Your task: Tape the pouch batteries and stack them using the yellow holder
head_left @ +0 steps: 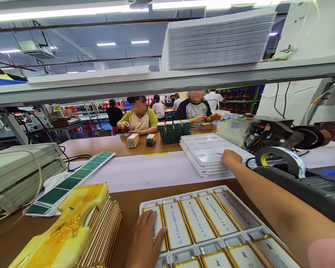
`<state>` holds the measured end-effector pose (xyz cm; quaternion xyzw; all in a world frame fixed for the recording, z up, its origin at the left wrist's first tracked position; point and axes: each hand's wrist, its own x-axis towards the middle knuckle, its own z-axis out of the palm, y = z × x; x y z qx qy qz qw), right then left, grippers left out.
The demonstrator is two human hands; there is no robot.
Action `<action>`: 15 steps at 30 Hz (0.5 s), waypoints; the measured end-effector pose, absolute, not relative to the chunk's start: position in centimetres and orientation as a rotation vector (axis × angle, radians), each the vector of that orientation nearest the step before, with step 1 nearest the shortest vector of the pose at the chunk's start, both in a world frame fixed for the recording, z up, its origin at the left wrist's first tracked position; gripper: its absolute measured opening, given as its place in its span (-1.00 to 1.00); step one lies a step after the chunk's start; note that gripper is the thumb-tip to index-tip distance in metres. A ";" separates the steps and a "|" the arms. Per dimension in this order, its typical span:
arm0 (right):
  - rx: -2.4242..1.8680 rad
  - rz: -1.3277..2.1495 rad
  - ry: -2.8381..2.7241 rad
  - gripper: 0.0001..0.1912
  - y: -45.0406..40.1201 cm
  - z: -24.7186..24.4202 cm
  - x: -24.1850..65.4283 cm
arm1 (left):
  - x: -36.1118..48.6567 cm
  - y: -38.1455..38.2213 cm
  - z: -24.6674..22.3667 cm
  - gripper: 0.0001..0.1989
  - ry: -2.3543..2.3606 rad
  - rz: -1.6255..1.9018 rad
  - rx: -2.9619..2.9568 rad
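A white tray point(194, 193) lies in front of me, its compartments filled with flat silver battery cells point(176, 224) edged in yellow. My left hand point(146, 238) rests on the cell at the tray's left end, fingers apart. Farther off, my right hand point(231, 158) is at the near right part of a stack of white plastic trays point(203, 149), a thin dark thing beside its fingertips. Its fingers are bent together; what they hold, if anything, is hidden. Left of the filled tray stands a row of cells point(107, 230) beside a yellow taped block point(69, 223).
Green-panelled strip point(80, 176) and grey instruments point(22, 175) are at left. A tape roll point(280, 160) sits on a dark machine at right. Stacked green packs point(173, 132) stand across the table, where two people sit. A shelf point(128, 85) spans overhead.
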<state>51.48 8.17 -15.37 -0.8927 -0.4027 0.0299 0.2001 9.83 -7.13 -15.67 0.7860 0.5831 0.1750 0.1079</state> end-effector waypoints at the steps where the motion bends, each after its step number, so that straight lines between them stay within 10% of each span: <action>1: -2.493 0.063 -1.121 -0.75 7.8 -15.2 51.1 | 9.9 -7.2 -15.7 -0.48 1.715 0.517 2.315; 15: -1.747 0.137 -1.871 -0.74 -11.7 -21.7 45.2 | 10.0 -7.9 -15.4 -0.56 1.703 0.596 2.405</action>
